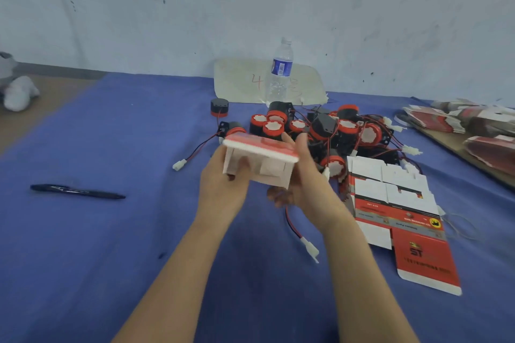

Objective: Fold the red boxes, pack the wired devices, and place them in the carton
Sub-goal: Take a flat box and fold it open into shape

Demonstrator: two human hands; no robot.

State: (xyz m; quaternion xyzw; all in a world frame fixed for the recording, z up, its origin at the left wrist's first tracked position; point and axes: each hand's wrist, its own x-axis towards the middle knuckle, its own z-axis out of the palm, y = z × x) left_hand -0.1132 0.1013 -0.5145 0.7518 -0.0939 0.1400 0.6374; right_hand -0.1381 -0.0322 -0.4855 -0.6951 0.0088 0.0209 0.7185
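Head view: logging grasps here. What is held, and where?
A partly folded red box: the left hand grips its left end, the right hand its right end.

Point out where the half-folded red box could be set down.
Free: blue tablecloth between the black pen and the black-and-red wired devices; also nearer than the pen. Crowded: the devices' pile and flat red box blanks to the right.
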